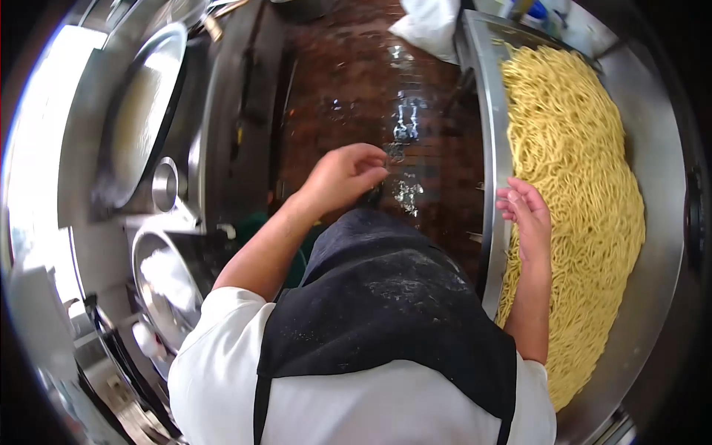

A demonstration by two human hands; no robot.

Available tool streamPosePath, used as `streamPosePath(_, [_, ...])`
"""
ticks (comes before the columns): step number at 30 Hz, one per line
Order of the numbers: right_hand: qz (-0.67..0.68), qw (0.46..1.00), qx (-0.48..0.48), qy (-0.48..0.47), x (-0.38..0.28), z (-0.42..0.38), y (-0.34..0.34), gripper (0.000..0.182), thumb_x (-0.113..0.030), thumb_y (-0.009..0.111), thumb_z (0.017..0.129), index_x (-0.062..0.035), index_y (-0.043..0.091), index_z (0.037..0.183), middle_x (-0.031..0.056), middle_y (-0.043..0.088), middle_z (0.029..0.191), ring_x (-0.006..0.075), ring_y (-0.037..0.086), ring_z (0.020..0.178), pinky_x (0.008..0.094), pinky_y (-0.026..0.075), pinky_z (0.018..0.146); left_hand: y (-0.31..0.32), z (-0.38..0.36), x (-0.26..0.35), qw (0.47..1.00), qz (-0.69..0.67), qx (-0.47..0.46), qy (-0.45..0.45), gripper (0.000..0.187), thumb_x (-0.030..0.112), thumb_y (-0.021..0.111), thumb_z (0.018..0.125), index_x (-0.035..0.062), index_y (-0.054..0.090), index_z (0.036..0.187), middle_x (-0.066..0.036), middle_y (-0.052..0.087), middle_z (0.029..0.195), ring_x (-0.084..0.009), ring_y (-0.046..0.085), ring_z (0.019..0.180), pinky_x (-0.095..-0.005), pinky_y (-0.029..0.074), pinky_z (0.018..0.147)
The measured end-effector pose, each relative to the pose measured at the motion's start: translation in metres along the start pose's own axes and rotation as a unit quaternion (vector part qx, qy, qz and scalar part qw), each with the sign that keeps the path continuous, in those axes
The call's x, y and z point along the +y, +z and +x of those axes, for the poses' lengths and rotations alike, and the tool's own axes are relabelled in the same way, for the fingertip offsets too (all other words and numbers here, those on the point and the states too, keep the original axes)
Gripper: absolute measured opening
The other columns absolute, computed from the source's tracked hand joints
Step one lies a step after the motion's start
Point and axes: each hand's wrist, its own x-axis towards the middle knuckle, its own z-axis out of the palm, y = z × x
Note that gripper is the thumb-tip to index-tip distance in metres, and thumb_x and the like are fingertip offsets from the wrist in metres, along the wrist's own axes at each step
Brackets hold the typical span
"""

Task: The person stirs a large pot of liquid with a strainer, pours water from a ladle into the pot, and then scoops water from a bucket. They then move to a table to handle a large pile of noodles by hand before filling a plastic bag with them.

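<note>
My left hand (347, 176) hangs in front of my black apron (371, 297), above the floor. Its fingers bend loosely, the thumb stands apart from them, and nothing shows between them. At the near edge of a long metal tray (493, 141) on my right, my right hand (528, 211) overlaps the heap of yellow noodles (578, 193) in this view. Its fingers are half bent and apart, with no object in them. The noodles fill much of the tray, lying loose and tangled.
Left stands a cooking counter with a large wok (137, 126) of cloudy liquid, a small metal ladle (167, 185) and a metal pot (148, 241) with white contents. A wet red-brown tiled floor (341, 96) runs between. A white bag (430, 26) sits at the tray's far end.
</note>
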Motion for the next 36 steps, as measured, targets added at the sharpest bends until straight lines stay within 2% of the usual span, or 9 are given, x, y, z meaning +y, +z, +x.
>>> streamPosePath(9, [-0.08,0.971,-0.223,0.014,0.003,0.023,0.127,0.035,-0.021,0.064,0.097,-0.0041,0.059,0.128,0.0039,0.071,0.106,0.008,0.064,0.088,0.022,0.048,0.075,-0.074,-0.159,-0.075,0.949,0.077,0.285,-0.111,0.036,0.017,0.073,0.088,0.0022,0.065,0.119,-0.007,0.07,0.103,-0.0118,0.065,0.09,-0.0282,0.052,0.08])
streamPosePath(12, [-0.116,0.958,-0.262,0.023,0.005,0.02,0.172,0.034,-0.02,0.063,0.097,-0.0037,0.06,0.127,0.0037,0.071,0.105,0.0081,0.064,0.088,0.0217,0.048,0.075,-0.134,-0.229,-0.134,0.83,0.132,0.538,-0.069,0.04,0.022,0.077,0.082,0.0022,0.067,0.116,-0.011,0.071,0.098,-0.0212,0.068,0.086,-0.0336,0.054,0.077])
streamPosePath(17, [-0.188,0.936,-0.297,0.019,0.001,0.007,0.243,0.033,-0.015,0.065,0.096,-0.0018,0.06,0.126,0.0042,0.07,0.104,0.0079,0.063,0.089,0.0217,0.049,0.076,-0.26,-0.425,-0.289,0.592,0.142,0.78,-0.142,0.047,0.026,0.076,0.088,-0.0061,0.063,0.119,-0.013,0.07,0.104,-0.0163,0.065,0.088,-0.03,0.052,0.079])
streamPosePath(23, [-0.232,0.922,-0.31,0.015,0.005,-0.02,0.294,0.036,-0.01,0.066,0.094,0.0029,0.058,0.127,0.0073,0.068,0.105,0.0109,0.063,0.096,0.0261,0.052,0.087,-0.342,-0.535,-0.388,0.494,0.288,0.71,-0.411,0.073,0.058,0.07,0.082,0.0006,0.062,0.126,-0.021,0.064,0.126,-0.0345,0.064,0.111,-0.0449,0.047,0.1])
streamPosePath(26, [-0.251,0.915,-0.315,0.013,0.019,-0.029,0.307,0.035,-0.015,0.066,0.095,-0.0022,0.059,0.128,0.0022,0.069,0.104,0.0074,0.062,0.087,0.0202,0.048,0.074,-0.351,-0.536,-0.394,0.61,0.367,0.355,-0.606,0.079,0.067,0.067,0.076,0.009,0.063,0.13,-0.018,0.059,0.134,-0.0329,0.053,0.128,-0.0484,0.044,0.104])
streamPosePath(29, [-0.267,0.913,-0.305,0.046,0.022,-0.035,0.323,0.034,-0.009,0.067,0.094,0.0021,0.059,0.125,0.0048,0.066,0.102,0.0095,0.062,0.093,0.0242,0.051,0.085,-0.307,-0.488,-0.329,0.723,0.376,0.132,-0.564,0.066,0.058,0.069,0.072,0.0085,0.071,0.116,-0.016,0.062,0.131,-0.0355,0.06,0.118,-0.0478,0.044,0.104])
streamPosePath(32, [-0.278,0.905,-0.321,0.009,0.02,-0.039,0.338,0.034,-0.009,0.067,0.093,0.001,0.06,0.125,0.0043,0.066,0.102,0.0089,0.061,0.092,0.0238,0.051,0.084,-0.312,-0.503,-0.342,0.795,0.173,0.144,-0.563,0.058,0.046,0.058,0.08,0.0052,0.066,0.12,-0.021,0.07,0.113,-0.0355,0.069,0.1,-0.053,0.049,0.09])
streamPosePath(34, [-0.301,0.896,-0.325,-0.009,0.013,-0.04,0.347,0.034,-0.009,0.067,0.093,0.0006,0.061,0.125,0.0042,0.066,0.102,0.0088,0.061,0.092,0.0237,0.051,0.084,-0.328,-0.523,-0.347,0.729,-0.069,0.319,-0.602,0.055,0.04,0.049,0.084,0.004,0.06,0.124,-0.021,0.071,0.108,-0.0333,0.071,0.088,-0.0509,0.052,0.074])
streamPosePath(36, [-0.323,0.888,-0.327,-0.025,0.004,-0.042,0.355,0.033,-0.009,0.067,0.093,0.0003,0.061,0.124,0.0041,0.066,0.102,0.0088,0.061,0.092,0.0236,0.051,0.083,-0.351,-0.536,-0.358,0.687,-0.106,0.383,-0.608,0.047,0.029,0.046,0.088,0.0044,0.058,0.126,-0.02,0.071,0.107,-0.0316,0.071,0.08,-0.0508,0.052,0.066])
